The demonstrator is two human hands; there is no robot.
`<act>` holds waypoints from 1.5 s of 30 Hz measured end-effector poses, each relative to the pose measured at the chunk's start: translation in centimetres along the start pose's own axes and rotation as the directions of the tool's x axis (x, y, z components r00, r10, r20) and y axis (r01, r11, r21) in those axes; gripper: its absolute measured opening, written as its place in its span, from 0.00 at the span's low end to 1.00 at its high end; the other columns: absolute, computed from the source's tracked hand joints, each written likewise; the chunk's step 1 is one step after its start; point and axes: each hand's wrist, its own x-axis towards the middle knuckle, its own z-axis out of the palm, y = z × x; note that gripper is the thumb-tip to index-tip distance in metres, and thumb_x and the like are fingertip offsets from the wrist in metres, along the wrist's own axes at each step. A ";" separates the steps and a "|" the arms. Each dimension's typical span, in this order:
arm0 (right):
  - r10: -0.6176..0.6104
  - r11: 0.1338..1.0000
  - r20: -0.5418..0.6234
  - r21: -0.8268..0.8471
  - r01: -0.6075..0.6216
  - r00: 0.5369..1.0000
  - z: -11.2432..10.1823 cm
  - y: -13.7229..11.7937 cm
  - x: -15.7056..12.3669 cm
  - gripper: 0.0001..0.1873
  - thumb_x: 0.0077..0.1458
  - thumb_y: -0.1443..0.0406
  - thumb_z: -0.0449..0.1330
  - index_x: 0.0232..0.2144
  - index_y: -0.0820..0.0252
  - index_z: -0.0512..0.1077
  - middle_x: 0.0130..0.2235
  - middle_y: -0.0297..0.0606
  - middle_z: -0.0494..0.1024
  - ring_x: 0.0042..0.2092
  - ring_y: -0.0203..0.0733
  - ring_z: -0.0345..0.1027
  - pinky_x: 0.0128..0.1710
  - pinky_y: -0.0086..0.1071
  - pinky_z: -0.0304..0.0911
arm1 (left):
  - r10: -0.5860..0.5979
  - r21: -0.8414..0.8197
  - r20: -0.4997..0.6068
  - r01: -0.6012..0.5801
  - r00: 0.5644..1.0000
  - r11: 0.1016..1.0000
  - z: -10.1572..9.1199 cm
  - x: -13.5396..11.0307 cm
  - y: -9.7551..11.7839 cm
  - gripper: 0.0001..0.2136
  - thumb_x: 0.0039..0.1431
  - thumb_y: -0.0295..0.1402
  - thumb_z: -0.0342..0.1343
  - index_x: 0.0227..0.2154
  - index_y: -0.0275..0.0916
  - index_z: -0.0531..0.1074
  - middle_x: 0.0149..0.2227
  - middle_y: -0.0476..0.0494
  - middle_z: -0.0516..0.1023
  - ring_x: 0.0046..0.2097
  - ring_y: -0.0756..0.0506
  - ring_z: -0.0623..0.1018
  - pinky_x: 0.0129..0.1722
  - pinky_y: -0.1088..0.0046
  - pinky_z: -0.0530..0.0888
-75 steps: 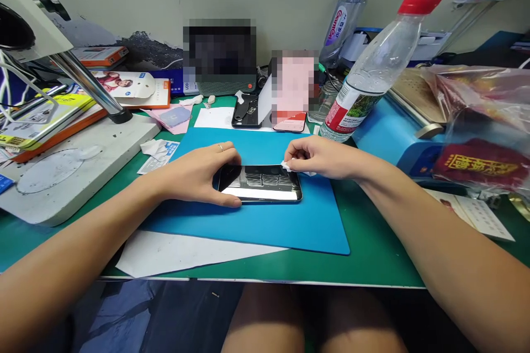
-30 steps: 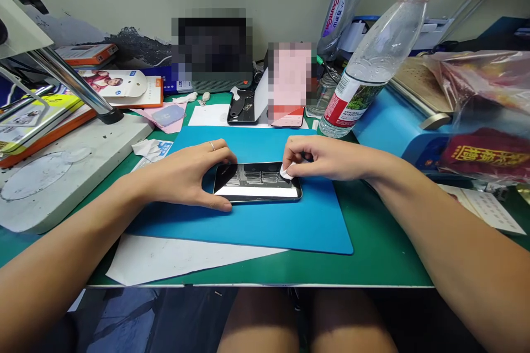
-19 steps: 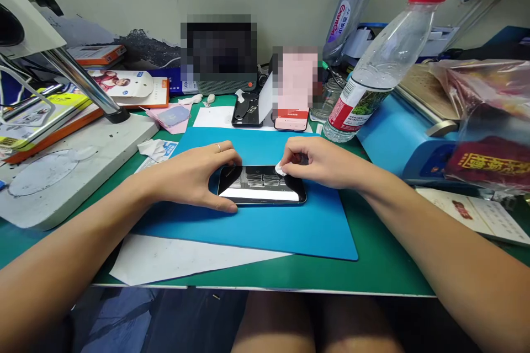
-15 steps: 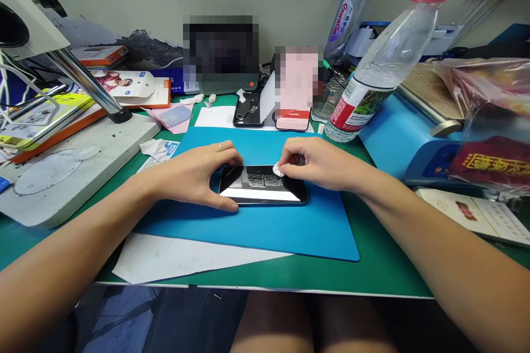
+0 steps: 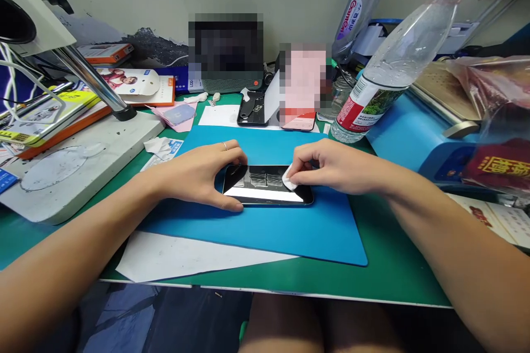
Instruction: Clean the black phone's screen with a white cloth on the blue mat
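A black smartphone [image 5: 265, 178] lies face up and crosswise on a blue mat [image 5: 256, 231], its glossy glass reflecting light. My left hand [image 5: 207, 176] spans the phone's left end, fingers at the far edge and thumb at the near edge, and grips it. Between the thumb and fingers of my right hand [image 5: 323, 165] is pinched a small white wipe [image 5: 289, 179]. That wipe touches the glass near the phone's right end.
A red-capped water bottle [image 5: 372, 91] stands right of the mat, before a blue machine [image 5: 414, 132]. At left is a white stand base [image 5: 83, 176] with a metal post. A second phone [image 5: 304, 88] leans at the back. White paper [image 5: 186, 259] sticks out beneath the mat.
My right hand has moved the wipe a little to the right and nearer along the glass. The left hand keeps its hold. The whole view has shifted slightly.
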 end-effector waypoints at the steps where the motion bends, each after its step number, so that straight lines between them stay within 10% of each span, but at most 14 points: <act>1: 0.008 1.000 0.021 0.007 -0.009 1.000 -0.1 0.1 -0.1 0.12 0.56 0.55 0.65 0.33 0.56 0.82 0.36 0.36 0.84 0.36 0.43 0.73 0.33 0.33 0.62 | 0.000 -0.001 0.001 0.000 1.000 1.000 0.0 0.0 0.0 0.32 0.53 0.58 0.65 0.52 0.42 0.69 0.51 0.43 0.72 0.46 0.40 0.76 0.42 0.68 0.72; 8: -0.029 0.999 -0.161 0.035 0.035 0.987 0.7 0.1 0.4 0.10 0.56 0.58 0.64 0.30 0.57 0.81 0.35 0.37 0.83 0.37 0.43 0.74 0.37 0.33 0.64 | 0.001 0.003 -0.002 -0.001 1.000 1.000 0.0 0.1 0.1 0.32 0.53 0.58 0.64 0.52 0.42 0.70 0.50 0.43 0.73 0.46 0.40 0.76 0.42 0.67 0.72; 13: -0.055 0.997 0.022 0.057 0.054 0.998 0.2 0.3 0.0 0.12 0.56 0.55 0.66 0.35 0.55 0.85 0.40 0.39 0.83 0.39 0.44 0.74 0.36 0.34 0.64 | 0.008 0.003 -0.007 -0.008 1.000 1.000 0.0 0.1 0.1 0.31 0.53 0.58 0.64 0.51 0.42 0.70 0.50 0.43 0.73 0.47 0.40 0.76 0.44 0.67 0.72; 18: -0.051 0.997 -0.174 0.047 0.060 0.983 1.0 0.2 0.5 0.10 0.56 0.59 0.66 0.32 0.58 0.84 0.36 0.39 0.80 0.37 0.42 0.73 0.38 0.34 0.64 | -0.001 0.007 0.002 0.001 1.000 1.000 0.1 0.0 0.1 0.31 0.54 0.58 0.64 0.52 0.42 0.69 0.50 0.43 0.73 0.46 0.40 0.76 0.43 0.68 0.72; 24: -0.077 0.993 -0.028 0.087 0.079 0.997 0.8 0.3 0.2 0.10 0.56 0.58 0.67 0.34 0.55 0.85 0.39 0.39 0.79 0.39 0.42 0.73 0.39 0.34 0.66 | 0.001 0.015 0.002 -0.001 1.000 1.000 0.1 0.1 0.1 0.31 0.54 0.59 0.64 0.52 0.42 0.69 0.50 0.43 0.73 0.46 0.40 0.76 0.42 0.68 0.72; 34: -0.270 0.960 -0.101 -0.108 0.260 0.957 0.4 0.9 -0.1 0.15 0.63 0.55 0.62 0.35 0.55 0.85 0.41 0.41 0.78 0.42 0.44 0.74 0.44 0.37 0.67 | 0.000 -0.023 -0.008 0.000 1.000 1.000 0.0 0.0 -0.3 0.32 0.53 0.59 0.65 0.52 0.42 0.71 0.50 0.44 0.73 0.47 0.41 0.77 0.43 0.68 0.73; 45: -0.452 0.892 -0.458 -0.253 0.375 0.766 1.5 1.1 0.6 0.21 0.72 0.58 0.51 0.56 0.61 0.76 0.54 0.47 0.79 0.57 0.49 0.71 0.59 0.43 0.63 | 0.346 0.156 -0.117 -0.327 0.931 0.932 2.2 0.8 1.9 0.43 0.64 0.60 0.54 0.73 0.40 0.50 0.74 0.33 0.52 0.72 0.29 0.58 0.70 0.49 0.57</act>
